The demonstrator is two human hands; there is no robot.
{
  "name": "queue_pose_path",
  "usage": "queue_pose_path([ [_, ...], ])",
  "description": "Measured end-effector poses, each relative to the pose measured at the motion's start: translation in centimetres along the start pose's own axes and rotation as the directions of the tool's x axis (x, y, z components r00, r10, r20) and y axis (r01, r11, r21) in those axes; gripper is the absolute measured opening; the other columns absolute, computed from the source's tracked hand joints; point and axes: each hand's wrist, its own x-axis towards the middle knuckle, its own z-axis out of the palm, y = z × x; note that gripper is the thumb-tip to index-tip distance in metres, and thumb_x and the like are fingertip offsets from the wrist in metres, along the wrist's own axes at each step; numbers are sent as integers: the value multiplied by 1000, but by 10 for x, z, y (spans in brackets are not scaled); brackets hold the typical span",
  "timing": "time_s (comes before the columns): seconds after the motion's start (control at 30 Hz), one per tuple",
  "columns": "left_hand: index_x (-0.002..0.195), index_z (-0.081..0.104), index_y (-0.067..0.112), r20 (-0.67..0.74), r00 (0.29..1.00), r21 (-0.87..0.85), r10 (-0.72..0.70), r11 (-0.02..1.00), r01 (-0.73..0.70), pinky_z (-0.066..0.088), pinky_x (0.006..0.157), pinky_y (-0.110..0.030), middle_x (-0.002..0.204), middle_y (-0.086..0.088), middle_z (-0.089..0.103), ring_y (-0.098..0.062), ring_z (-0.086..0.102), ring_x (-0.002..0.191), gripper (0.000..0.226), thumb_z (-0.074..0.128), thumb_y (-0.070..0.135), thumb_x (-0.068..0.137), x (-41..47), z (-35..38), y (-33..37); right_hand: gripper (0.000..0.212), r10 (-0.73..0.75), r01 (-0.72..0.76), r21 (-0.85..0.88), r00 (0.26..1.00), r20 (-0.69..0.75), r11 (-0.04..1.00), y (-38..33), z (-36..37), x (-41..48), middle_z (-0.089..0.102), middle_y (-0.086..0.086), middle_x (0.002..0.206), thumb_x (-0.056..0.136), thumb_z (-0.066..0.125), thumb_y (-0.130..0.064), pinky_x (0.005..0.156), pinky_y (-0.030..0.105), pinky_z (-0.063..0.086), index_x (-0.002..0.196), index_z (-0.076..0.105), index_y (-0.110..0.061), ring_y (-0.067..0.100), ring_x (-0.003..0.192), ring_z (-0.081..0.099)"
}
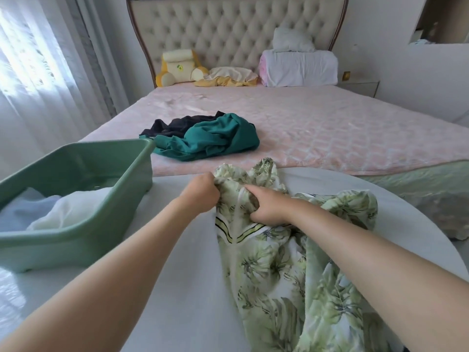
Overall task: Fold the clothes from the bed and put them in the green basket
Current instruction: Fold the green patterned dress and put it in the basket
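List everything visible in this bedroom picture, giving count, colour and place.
Round white table: 1, white, nearest camera.
Green plastic basket: 1, green, on table's left.
White and pale-blue cloths: 2, inside basket.
Leaf-print fabric garment: 1, green-white, on table.
Pink quilted bedspread: 1, pink, beyond table.
Crumpled teal garment: 1, teal, on bedspread.
Crumpled black garment: 1, black, behind teal one.
Beige tufted headboard: 1, beige, far end.
Left grip: 1, clutching leaf-print garment.
Right grip: 1, clutching it alongside.

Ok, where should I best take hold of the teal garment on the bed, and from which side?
Probably the near edge of the teal garment, coming from the front: it lies crumpled and its near folds are free, while its far left part lies against the black garment.
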Motion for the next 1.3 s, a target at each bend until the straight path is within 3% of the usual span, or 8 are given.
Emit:
queue_pose_path([
  [0.13, 120, 44, -2, -343, 934, -28, -106, 994, 102, 37, 76, -34, 121, -21, 50, -35, 53, 99, 29, 36, 1, 92, -16, -41, -25, 69, -144, 152, 200, 988, -55, 968, -36, 17, 7, 53, -3, 142, 90, 70, -32, 100, 33, 46, 151, 36, -30, 22, 125, 54],
  [0.27, 122, 39, -2, -530, 843, 114, 86, 993, -30, 36, 76, -38, 123, -23, 44, -39, 50, 105, 29, 34, 3, 94, -22, -70, -35, 78, -188, 210, 243, 976, -113, 947, -46, 22, 8, 45, -5, 151, 91, 71, -29, 102, 25, 37, 155, 28, -34, 18, 135, 47],
  [0.5, 112, 57, 17, -47, 991, 248, 125, 963, -109, 44, 89, -39, 114, -5, 52, -25, 51, 105, 32, 37, 33, 94, -12, -41, -35, 88, -66, 59, -100, 995, -71, 993, -12, 13, -1, 37, 4, 158, 91, 59, -30, 100, 41, 48, 154, 3, -51, 29, 128, 53],
  [0.7, 107, 64, 16, -60, 994, 180, 92, 980, -80, 50, 87, -38, 116, -7, 59, -24, 56, 98, 34, 41, 41, 101, 3, -29, -33, 43, -104, -25, -464, 962, -251, 885, 3, -13, -9, 64, -2, 126, 85, 50, -9, 76, 31, 45, 113, 71, -34, 22, 104, 60],
  [0.8, 132, 48, 21, 21, 1000, 183, -8, 983, 4, 53, 91, -43, 131, -10, 52, -28, 58, 105, 48, 56, 49, 94, 2, -25, -33, 15, 28, -203, -700, 967, -253, 685, 4, -28, -13, 67, 1, 109, 86, 50, -15, 97, 40, 42, 88, 62, -24, 23, 103, 56],
  [0.93, 157, 9, 19, 117, 989, 58, -85, 995, 78, 53, 86, -38, 159, -18, 25, -31, 60, 109, 63, 38, 33, 103, 7, -12, -32, 34, 292, -300, -850, 939, -183, 432, -2, -20, -9, 57, 9, 132, 89, 46, -28, 114, 60, 18, 116, 64, -21, 32, 132, 39],
  [1.1, 145, 39, 10, 185, 981, 200, -54, 980, 16, 51, 78, -35, 128, -18, 59, -31, 62, 103, 47, 44, 11, 98, 6, -7, -35, 20, -66, -50, -272, 913, -402, 961, -20, -5, 3, 51, 6, 119, 89, 44, -13, 96, 41, 44, 105, 55, -15, 27, 112, 52],
  [1.3, 79, 55, 12, -106, 986, 11, 126, 992, -125, 43, 64, -31, 89, -8, 60, -25, 55, 78, 20, 45, 5, 94, 8, -20, -21, 42, 20, 110, 259, 891, -453, 960, -29, 5, 16, 55, -5, 118, 102, 51, -40, 86, 30, 41, 137, 42, -19, 15, 109, 56],
])
